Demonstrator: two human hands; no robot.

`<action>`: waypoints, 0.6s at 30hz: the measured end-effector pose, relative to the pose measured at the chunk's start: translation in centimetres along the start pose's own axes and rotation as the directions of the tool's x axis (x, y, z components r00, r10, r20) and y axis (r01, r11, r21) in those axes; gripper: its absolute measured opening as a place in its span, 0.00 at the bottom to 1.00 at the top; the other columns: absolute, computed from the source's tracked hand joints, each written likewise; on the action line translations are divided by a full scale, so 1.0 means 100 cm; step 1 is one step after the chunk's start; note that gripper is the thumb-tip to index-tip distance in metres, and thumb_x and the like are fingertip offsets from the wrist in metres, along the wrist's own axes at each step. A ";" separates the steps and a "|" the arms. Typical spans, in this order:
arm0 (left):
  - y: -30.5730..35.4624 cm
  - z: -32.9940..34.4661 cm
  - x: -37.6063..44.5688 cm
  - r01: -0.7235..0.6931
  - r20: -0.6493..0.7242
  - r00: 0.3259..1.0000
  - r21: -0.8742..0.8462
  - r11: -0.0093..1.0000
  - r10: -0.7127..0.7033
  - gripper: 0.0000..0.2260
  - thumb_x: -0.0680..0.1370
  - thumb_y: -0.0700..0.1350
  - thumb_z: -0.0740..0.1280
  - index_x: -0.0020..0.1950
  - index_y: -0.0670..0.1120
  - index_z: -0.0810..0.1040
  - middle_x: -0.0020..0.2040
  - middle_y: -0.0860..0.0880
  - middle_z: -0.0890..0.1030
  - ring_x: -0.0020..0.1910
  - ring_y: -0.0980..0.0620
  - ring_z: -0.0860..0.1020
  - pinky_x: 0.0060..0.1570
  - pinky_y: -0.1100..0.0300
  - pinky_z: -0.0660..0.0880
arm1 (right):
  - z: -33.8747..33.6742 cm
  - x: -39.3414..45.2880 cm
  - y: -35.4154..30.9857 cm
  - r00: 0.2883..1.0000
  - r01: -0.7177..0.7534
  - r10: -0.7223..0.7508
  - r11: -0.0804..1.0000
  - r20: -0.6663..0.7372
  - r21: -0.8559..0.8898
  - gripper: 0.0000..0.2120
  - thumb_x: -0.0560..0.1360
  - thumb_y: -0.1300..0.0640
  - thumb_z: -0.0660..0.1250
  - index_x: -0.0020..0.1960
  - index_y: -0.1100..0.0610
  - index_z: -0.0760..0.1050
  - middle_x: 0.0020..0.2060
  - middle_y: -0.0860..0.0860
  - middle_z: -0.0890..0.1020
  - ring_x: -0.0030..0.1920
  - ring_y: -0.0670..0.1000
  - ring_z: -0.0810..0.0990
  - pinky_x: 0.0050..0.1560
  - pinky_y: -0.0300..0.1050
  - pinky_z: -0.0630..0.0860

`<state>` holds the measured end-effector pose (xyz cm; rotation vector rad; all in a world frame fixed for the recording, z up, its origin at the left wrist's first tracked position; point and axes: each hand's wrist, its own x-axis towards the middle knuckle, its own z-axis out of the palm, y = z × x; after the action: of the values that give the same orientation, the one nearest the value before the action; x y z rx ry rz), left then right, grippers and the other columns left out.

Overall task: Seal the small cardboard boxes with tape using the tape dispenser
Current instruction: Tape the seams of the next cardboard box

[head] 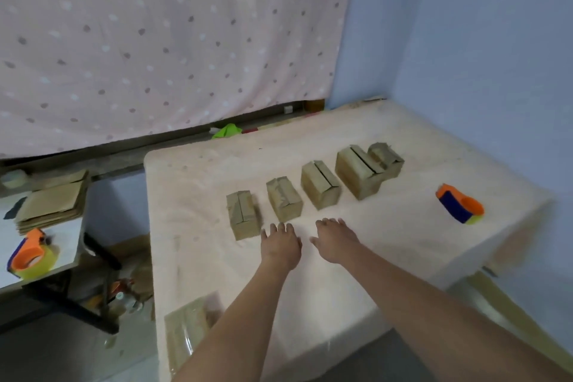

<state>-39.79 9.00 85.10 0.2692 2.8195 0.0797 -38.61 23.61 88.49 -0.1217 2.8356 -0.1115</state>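
Five cardboard boxes in a row, tape dispenser apart, left hand, right hand, no grip.

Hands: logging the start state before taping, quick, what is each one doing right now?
Left hand: open, fingers straight, flat over the table, holding nothing.
Right hand: open, fingers spread, holding nothing.

Table: boxes, tape dispenser
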 end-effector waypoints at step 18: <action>0.240 -0.046 0.093 -0.060 0.042 0.997 0.090 0.994 0.057 0.23 0.85 0.53 0.49 0.76 0.42 0.61 0.74 0.43 0.66 0.73 0.42 0.64 0.73 0.44 0.59 | -0.065 0.017 0.259 0.997 -0.071 0.074 0.994 -0.030 0.078 0.19 0.84 0.50 0.56 0.68 0.61 0.69 0.65 0.58 0.74 0.67 0.58 0.71 0.71 0.51 0.62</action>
<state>-45.70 34.25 88.73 0.3702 2.7799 -0.0412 -44.08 49.61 91.90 -0.0001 2.8598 -0.2085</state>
